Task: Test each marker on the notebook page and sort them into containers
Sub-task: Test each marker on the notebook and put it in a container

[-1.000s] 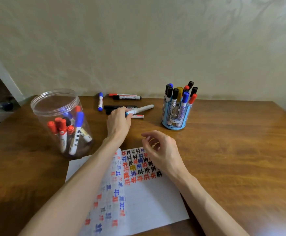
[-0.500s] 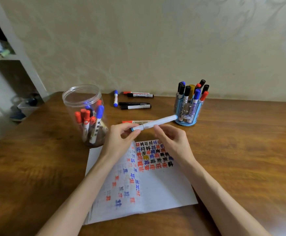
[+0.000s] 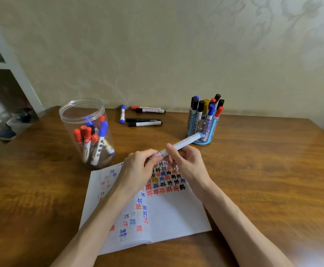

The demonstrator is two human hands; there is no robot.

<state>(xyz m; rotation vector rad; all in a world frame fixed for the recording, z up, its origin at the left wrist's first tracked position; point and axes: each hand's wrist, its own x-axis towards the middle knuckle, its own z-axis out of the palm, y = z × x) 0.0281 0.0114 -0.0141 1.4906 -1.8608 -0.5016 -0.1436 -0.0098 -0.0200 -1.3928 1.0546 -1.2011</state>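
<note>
On the wooden table [image 3: 263, 180], the open notebook [image 3: 163, 214] serves as the landmark, its page covered with small red, blue and black test marks, one of them yellow. Beyond the notebook's left corner stands a clear plastic jar [image 3: 88, 132] holding red and blue capped markers. Beyond its right corner stands a blue pen holder [image 3: 201, 130] packed upright with black, blue, red and yellow capped markers. Above the notebook's far edge, both hands meet on one white marker [image 3: 180, 144], which slants up to the right so that its light blue end lies in front of the holder. The right hand [image 3: 186, 164] pinches the barrel between thumb and fingertips, the other fingers curled under. The left hand [image 3: 138, 168] closes thumb and forefinger over the marker's lower end, which is hidden. Farther back from the notebook, near the wall, five loose markers [image 3: 143, 120] lie on the table: one blue capped, one red capped, three black.
</note>
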